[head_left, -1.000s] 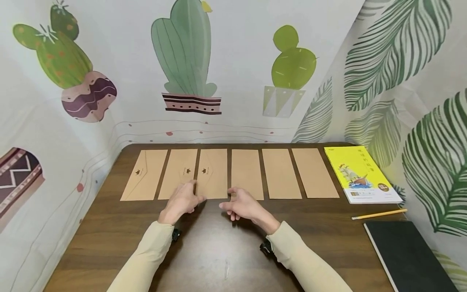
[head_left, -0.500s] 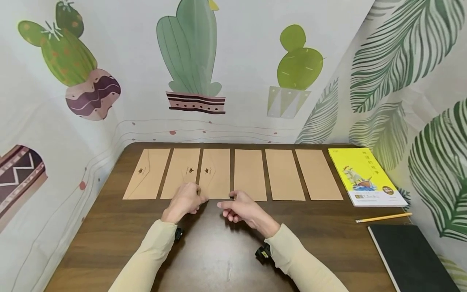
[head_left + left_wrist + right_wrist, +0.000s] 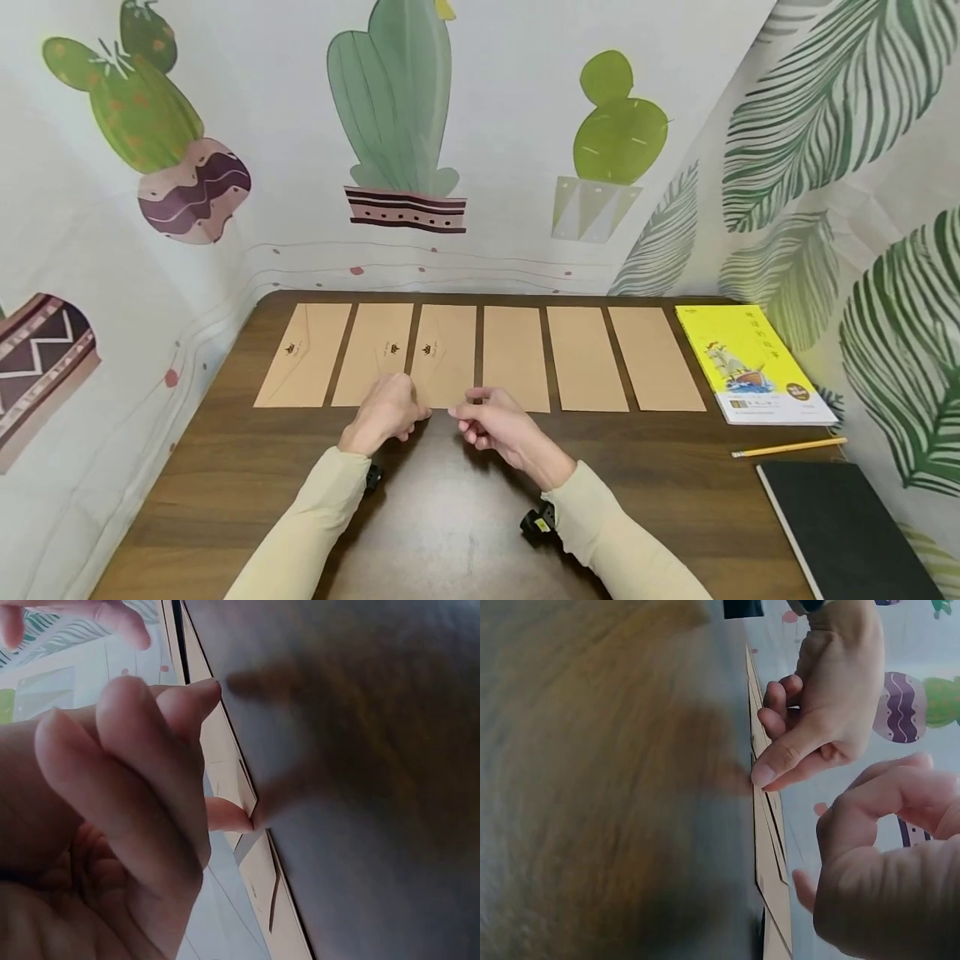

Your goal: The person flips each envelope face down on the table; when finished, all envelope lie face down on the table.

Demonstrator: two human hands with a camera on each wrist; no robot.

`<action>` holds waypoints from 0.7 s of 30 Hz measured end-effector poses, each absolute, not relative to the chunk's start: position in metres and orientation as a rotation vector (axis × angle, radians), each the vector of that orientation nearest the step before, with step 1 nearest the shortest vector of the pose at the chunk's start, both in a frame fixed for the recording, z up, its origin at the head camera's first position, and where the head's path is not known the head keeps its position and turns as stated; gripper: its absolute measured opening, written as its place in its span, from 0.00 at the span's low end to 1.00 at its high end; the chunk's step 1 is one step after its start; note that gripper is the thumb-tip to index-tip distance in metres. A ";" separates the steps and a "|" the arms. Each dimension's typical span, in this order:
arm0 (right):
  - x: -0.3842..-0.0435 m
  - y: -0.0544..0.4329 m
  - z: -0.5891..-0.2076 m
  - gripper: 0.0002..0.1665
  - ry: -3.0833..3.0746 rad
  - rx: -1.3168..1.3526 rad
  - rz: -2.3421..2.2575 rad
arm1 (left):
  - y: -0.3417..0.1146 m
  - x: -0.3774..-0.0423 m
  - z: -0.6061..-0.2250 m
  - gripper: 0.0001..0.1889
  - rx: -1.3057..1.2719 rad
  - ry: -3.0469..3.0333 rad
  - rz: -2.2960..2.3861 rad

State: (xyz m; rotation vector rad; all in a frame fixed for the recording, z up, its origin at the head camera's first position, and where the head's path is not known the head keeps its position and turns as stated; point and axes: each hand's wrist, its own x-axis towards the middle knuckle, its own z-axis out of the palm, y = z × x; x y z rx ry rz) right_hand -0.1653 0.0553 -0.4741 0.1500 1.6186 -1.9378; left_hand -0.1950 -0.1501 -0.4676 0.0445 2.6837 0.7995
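Note:
Several brown paper envelopes lie in a row across the desk. The third from the left shows a flap and a small crown print. My left hand is over its near-left corner, its thumb at the near edge and its index finger at the gap beside the second envelope. In the left wrist view the other fingers are bent inward. My right hand is at the third envelope's near-right corner, thumb pointing left along the near edge, the index finger by its right side, the others loosely bent. Neither hand lifts an envelope.
Three plain-faced envelopes, one of them the fourth, continue the row to the right. Beyond them lie a yellow book, a pencil and a black notebook. A cactus-print cloth hangs behind the desk.
The right thumb has come in toward the third envelope's near edge. The left hand has edged slightly right and down. The whole head view has shifted a little; the envelopes keep their row.

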 end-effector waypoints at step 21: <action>-0.171 0.049 -0.480 0.09 1.468 0.307 -2.162 | -0.150 -0.194 -0.468 0.16 0.057 2.672 0.786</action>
